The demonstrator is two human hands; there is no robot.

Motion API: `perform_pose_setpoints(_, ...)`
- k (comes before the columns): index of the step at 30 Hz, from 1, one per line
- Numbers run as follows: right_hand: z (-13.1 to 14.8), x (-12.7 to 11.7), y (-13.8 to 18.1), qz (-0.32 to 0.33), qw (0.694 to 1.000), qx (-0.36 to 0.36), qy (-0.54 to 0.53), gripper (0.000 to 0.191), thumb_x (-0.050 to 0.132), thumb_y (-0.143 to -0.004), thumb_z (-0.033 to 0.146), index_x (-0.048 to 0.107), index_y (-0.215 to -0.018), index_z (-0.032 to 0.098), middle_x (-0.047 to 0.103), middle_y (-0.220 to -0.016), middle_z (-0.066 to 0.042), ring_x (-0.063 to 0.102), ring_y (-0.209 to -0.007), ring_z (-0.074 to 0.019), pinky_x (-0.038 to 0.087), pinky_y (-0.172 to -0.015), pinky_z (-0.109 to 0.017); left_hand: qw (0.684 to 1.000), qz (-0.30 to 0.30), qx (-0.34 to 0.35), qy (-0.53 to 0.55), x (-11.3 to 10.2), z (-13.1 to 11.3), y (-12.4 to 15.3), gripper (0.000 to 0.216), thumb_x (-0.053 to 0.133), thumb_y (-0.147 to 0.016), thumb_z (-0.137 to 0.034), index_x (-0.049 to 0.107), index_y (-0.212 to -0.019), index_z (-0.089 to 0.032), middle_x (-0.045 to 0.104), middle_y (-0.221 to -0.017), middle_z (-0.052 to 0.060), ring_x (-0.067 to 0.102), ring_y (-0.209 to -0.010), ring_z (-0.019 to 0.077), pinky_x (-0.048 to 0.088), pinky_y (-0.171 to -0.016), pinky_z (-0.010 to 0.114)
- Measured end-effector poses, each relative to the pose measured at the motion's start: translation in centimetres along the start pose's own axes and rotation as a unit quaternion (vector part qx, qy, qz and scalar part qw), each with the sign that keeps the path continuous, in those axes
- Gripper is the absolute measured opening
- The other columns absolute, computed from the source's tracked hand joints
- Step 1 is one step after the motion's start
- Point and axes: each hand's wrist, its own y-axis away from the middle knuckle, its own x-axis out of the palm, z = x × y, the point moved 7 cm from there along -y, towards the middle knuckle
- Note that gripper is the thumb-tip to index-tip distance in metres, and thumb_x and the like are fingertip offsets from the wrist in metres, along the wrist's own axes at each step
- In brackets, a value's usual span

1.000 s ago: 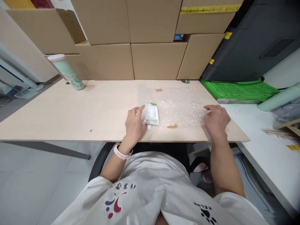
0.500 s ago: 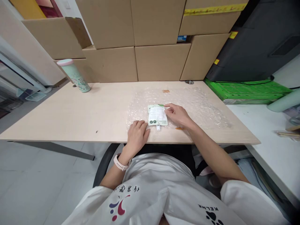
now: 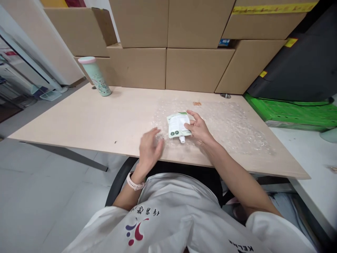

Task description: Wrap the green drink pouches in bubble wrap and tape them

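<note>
A white and green spout pouch [image 3: 177, 124] with a white cap is held at its right edge by my right hand [image 3: 198, 127], thumb on the printed face and fingers behind. The capped spout points down toward me. Beneath it, clear bubble wrap [image 3: 231, 126] is spread over the wooden table [image 3: 126, 116]. My left hand [image 3: 150, 146], slightly blurred, is just left of the pouch and apart from it. Its thumb and fingers are spread with nothing between them.
A pale green tumbler [image 3: 96, 77] with a pink lid stands at the back left. Stacked cardboard boxes [image 3: 139, 66] line the table's rear edge. To the right are a green plastic crate [image 3: 284, 112], a dark case [image 3: 295, 70] and a white side table [image 3: 297, 144].
My right hand has taken hold of the pouch and lifted and tilted it off the bubble wrap. My left hand has risen from the table, its fingers parting. The view has shifted.
</note>
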Motion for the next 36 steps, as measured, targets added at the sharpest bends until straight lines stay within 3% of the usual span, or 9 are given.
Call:
perform_pose_setpoints(2,-0.4,1.3,-0.2,-0.001,1.0,-0.008,-0.03,0.066,0.058,-0.082,0.014,0.042,-0.145,0.029,0.071,-0.096,-0.003,0.053,-0.051,-0.0085,0.032,-0.035,-0.016,0.995,-0.044,-0.066,-0.061,-1.6,2.0,-0.3,0.033,0.055,-0.093,-0.029,0.061,-0.123,-0.017,0.07,-0.121,0.013,0.062,-0.112,0.0288,0.049,-0.098,0.045)
perform_pose_setpoints(6,-2.1,4.0,-0.3,0.033,0.999,0.008,-0.027,0.062,0.056,-0.083,0.014,0.044,-0.141,0.03,0.07,-0.102,-0.003,0.056,-0.053,-0.0089,0.035,-0.036,-0.016,0.979,0.035,-0.165,-0.114,-1.7,4.4,-1.1,0.037,0.046,-0.093,-0.024,0.06,-0.127,-0.019,0.073,-0.102,0.01,0.066,-0.096,0.0287,0.051,-0.088,0.043)
perform_pose_setpoints(11,-3.2,4.3,-0.3,0.057,0.993,-0.016,0.102,0.054,0.054,-0.086,0.02,0.048,-0.139,0.028,0.069,-0.11,-0.005,0.063,-0.064,-0.0127,0.044,-0.043,-0.022,0.981,0.101,-0.153,-0.068,-0.9,3.3,-2.3,0.047,0.041,-0.094,-0.022,0.05,-0.14,-0.018,0.071,-0.093,0.009,0.068,-0.084,0.0276,0.05,-0.08,0.04)
perform_pose_setpoints(16,-0.7,3.0,0.8,-0.029,0.925,-0.153,0.346,0.039,0.064,-0.084,0.025,0.064,-0.122,0.024,0.064,-0.119,-0.01,0.063,-0.102,-0.0261,0.055,-0.081,-0.041,0.968,0.103,-0.209,0.091,-0.1,3.4,-2.4,0.066,0.058,-0.085,-0.026,0.04,-0.148,-0.021,0.064,-0.123,0.014,0.065,-0.069,0.0163,0.054,-0.076,0.039)
perform_pose_setpoints(20,0.7,4.1,2.7,-0.005,0.867,-0.266,0.421,0.032,0.056,-0.087,0.015,0.069,-0.116,0.023,0.063,-0.126,-0.011,0.054,-0.119,-0.0296,0.05,-0.096,-0.045,0.869,0.009,-0.354,0.347,1.1,4.7,-1.5,0.089,0.07,-0.076,-0.02,0.027,-0.154,-0.023,0.05,-0.147,0.02,0.069,-0.101,0.0205,0.056,-0.085,0.036)
perform_pose_setpoints(23,0.3,4.6,3.3,0.049,0.871,-0.261,0.414,0.033,0.044,-0.094,0.014,0.069,-0.115,0.022,0.068,-0.12,-0.01,0.06,-0.113,-0.0255,0.048,-0.098,-0.041,0.768,-0.03,-0.417,0.485,2.5,4.3,-0.9,0.086,0.069,-0.077,-0.02,0.028,-0.151,-0.018,0.058,-0.139,0.019,0.066,-0.119,0.0229,0.054,-0.095,0.035)
perform_pose_setpoints(25,0.4,4.1,3.4,0.046,0.892,-0.241,0.379,0.033,0.043,-0.097,0.019,0.068,-0.118,0.023,0.069,-0.123,-0.009,0.063,-0.113,-0.0238,0.047,-0.1,-0.04,0.747,-0.029,-0.39,0.537,3.2,3.0,-1.3,0.066,0.065,-0.082,-0.027,0.041,-0.143,-0.015,0.062,-0.136,0.018,0.064,-0.124,0.0245,0.052,-0.101,0.037)
perform_pose_setpoints(30,-0.1,1.7,2.8,0.072,0.983,-0.111,0.124,0.044,0.037,-0.103,0.05,0.064,-0.125,0.024,0.071,-0.122,-0.009,0.069,-0.107,-0.0206,0.054,-0.094,-0.037,0.852,0.037,-0.191,0.486,4.1,-2.5,-2.7,0.045,0.058,-0.09,-0.041,0.061,-0.128,-0.018,0.061,-0.142,0.013,0.056,-0.134,0.0266,0.042,-0.114,0.042)
perform_pose_setpoints(36,-1.6,-3.2,2.9,0.061,0.998,0.012,-0.003,0.053,0.048,-0.094,0.066,0.07,-0.095,0.018,0.075,-0.088,-0.009,0.07,-0.075,-0.0173,0.058,-0.07,-0.029,0.96,0.204,0.077,0.177,8.5,-8.8,-1.8,0.055,0.06,-0.089,-0.027,0.052,-0.142,-0.015,0.052,-0.151,0.017,0.042,-0.147,0.0303,0.034,-0.121,0.05)
